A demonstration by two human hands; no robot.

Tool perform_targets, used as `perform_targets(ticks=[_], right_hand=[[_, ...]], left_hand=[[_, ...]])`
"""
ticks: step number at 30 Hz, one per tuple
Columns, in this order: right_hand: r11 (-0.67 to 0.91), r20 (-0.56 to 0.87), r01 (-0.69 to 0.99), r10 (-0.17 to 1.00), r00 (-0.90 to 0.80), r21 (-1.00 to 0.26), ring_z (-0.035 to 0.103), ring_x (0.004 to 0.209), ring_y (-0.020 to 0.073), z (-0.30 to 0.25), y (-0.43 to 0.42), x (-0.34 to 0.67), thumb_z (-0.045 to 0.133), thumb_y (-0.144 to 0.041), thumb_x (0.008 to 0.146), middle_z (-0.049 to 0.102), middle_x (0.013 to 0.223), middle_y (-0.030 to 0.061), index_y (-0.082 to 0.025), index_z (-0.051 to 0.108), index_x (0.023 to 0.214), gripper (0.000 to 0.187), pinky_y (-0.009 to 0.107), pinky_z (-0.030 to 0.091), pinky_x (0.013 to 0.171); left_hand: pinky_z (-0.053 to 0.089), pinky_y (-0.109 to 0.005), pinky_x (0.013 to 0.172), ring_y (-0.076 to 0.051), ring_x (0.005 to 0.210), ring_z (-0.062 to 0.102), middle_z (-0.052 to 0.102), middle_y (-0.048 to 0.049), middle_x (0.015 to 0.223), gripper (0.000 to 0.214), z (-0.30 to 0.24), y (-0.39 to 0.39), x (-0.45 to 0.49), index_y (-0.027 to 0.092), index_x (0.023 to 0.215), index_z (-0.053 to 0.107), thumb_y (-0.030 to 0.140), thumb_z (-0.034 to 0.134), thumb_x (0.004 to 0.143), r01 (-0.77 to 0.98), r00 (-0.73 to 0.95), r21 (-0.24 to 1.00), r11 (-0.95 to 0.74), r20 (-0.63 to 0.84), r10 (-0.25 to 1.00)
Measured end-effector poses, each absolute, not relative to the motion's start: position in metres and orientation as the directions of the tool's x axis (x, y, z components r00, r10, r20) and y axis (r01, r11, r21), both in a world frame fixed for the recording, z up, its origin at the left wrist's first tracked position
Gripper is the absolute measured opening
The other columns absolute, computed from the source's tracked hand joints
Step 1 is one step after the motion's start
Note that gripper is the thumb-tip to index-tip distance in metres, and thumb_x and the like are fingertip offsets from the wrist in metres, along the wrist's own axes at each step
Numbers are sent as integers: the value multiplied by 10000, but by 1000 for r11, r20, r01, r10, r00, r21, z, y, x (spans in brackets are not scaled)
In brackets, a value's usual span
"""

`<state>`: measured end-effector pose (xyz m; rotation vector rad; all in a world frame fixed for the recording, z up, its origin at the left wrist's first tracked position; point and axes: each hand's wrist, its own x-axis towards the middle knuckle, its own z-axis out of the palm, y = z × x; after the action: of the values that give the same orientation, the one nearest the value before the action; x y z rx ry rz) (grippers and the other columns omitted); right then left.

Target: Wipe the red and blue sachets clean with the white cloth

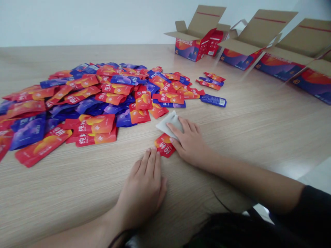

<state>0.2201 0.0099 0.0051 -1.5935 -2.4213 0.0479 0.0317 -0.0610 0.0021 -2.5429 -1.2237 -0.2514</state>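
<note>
A red and orange sachet (165,146) lies flat on the table in front of me, partly covered. My right hand (190,139) grips a folded whitish cloth (169,124) and presses it down over the sachet's far end. On the near left side, my left hand (144,179) rests with its fingers stretched out flat, the fingertips at the sachet's edge. Beyond both hands spreads a large heap of red and blue sachets (111,89), with Chinese lettering on many of them.
Several open cardboard boxes (190,50) stand in a row at the back right, flaps raised. Between them and the heap lie a few loose sachets, one of them a blue sachet (212,100). A white wall (90,20) bounds the wooden table (64,199) at the back.
</note>
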Motion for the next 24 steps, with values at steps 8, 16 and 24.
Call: perform_targets(ticks=[8,16,24], right_hand=[[485,176,858,872,-458,-171,319,1374,346,5,8,219,396,-416,981,338,1533,171,-247,417,1475,523,539,260,1082],[556,167,810,831,-531,-188,261,1409,345,5,4,218,417,-419,973,302,1557,157,-280,427,1466,512,541,227,1100],[563,176,808,825,-537,-175,274,1395,360,5,3,217,418,-411,973,319,1544,167,-276,430,1465,510,560,230,1092]], left_hand=[[559,-452,885,-374,1173,614,602,-296,1280,518,3,-61,31,-64,1220,609,255,394,873,780,624,-186,-597,297,723],[556,-448,889,-370,1166,618,614,-292,1265,511,2,-61,31,-60,1208,617,257,391,877,780,624,-189,-596,293,724],[556,-441,887,-367,1162,622,618,-286,1262,511,2,-61,31,-55,1200,628,262,393,874,783,620,-191,-591,297,726]])
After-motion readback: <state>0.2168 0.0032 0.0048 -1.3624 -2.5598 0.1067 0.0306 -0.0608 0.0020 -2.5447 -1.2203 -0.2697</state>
